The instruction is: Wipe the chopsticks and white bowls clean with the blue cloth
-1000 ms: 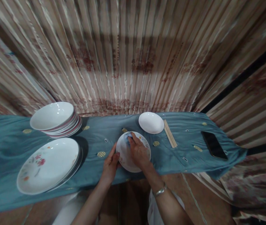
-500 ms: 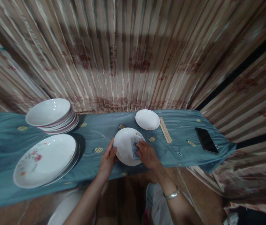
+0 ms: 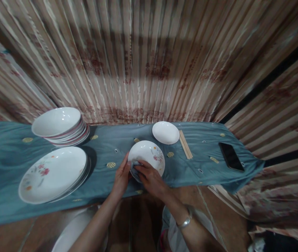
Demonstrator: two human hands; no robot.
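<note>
A white plate with a floral print (image 3: 146,150) is held over the near side of the table. My left hand (image 3: 123,175) grips its left rim, thumb at the edge and fingers underneath. My right hand (image 3: 150,176) presses a grey-blue cloth (image 3: 135,167) against the lower left of the plate's face; most of the cloth is hidden under the fingers. Just beyond lies a small white dish (image 3: 166,132), with a bundle of wooden chopsticks (image 3: 185,144) at its right.
On the left stands a stack of white bowls (image 3: 59,124), and nearer me a stack of large flowered plates (image 3: 56,173). A black phone (image 3: 231,156) lies at the right end of the teal tablecloth (image 3: 106,150). Pleated curtains (image 3: 143,63) hang close behind.
My right hand has carried the cloth leftward across the plate, from its right side to its lower left, uncovering the pink flowers. My left hand keeps its hold on the rim.
</note>
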